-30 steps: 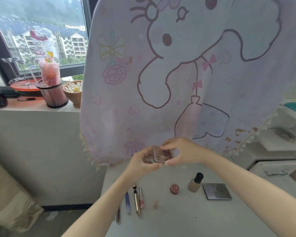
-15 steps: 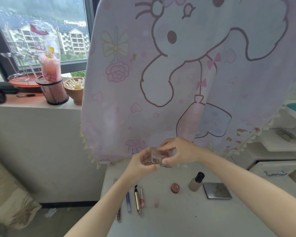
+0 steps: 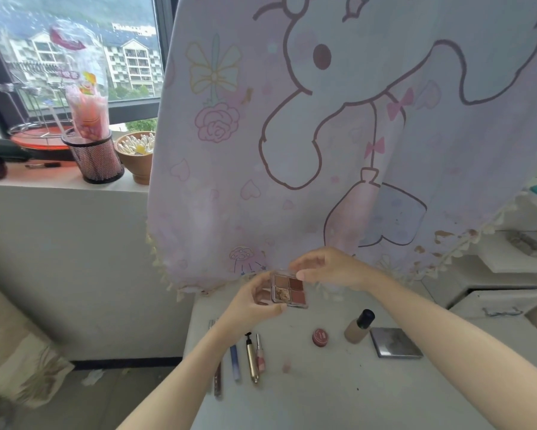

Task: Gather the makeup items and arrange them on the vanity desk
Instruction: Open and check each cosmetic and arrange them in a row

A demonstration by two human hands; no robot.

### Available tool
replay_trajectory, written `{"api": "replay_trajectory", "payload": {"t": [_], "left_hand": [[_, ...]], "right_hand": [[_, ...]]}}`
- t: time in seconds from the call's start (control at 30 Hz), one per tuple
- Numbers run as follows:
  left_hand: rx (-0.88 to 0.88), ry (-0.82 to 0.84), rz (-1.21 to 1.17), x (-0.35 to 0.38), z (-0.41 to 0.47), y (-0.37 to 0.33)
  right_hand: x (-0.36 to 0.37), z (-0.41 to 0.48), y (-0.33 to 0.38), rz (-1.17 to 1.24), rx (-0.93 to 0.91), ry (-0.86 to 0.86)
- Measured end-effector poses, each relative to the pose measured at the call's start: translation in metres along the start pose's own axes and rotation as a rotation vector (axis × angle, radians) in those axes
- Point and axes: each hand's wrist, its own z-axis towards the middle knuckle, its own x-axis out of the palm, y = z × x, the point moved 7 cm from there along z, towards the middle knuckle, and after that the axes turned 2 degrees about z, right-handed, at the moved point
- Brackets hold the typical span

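Note:
A small square eyeshadow palette [image 3: 288,290] with brown and red pans is held above the white vanity desk [image 3: 338,395]. My left hand [image 3: 254,301] grips its left side from below. My right hand [image 3: 326,268] pinches its top edge, where the clear lid looks lifted. On the desk below lie several slim tubes and pens [image 3: 250,356] in a row, a small round red pot [image 3: 320,337], a beige foundation bottle [image 3: 358,327] with a black cap, and a flat grey compact [image 3: 395,342].
A pink cartoon-print cloth [image 3: 338,135] hangs over the back of the desk. On the windowsill at left stand a black mesh cup [image 3: 95,159], a bowl of cotton swabs [image 3: 137,150] and a red tray [image 3: 40,139]. White shelves [image 3: 515,256] are at right.
The palette was held shut with its dark cover showing. Both hands turned it and it now shows its coloured pans, lid opened. The hands stayed above the desk's back edge.

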Motion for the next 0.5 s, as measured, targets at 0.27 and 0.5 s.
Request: {"api": "replay_trajectory", "payload": {"t": [0.27, 0.5], "left_hand": [[-0.115, -0.043, 0.282, 0.006, 0.000, 0.040], [-0.262, 0.010, 0.518, 0.016, 0.012, 0.091]], "right_hand": [[0.023, 0.015, -0.056, 0.380, 0.130, -0.084], [0.052, 0.030, -0.122, 0.577, 0.275, -0.130]]}}
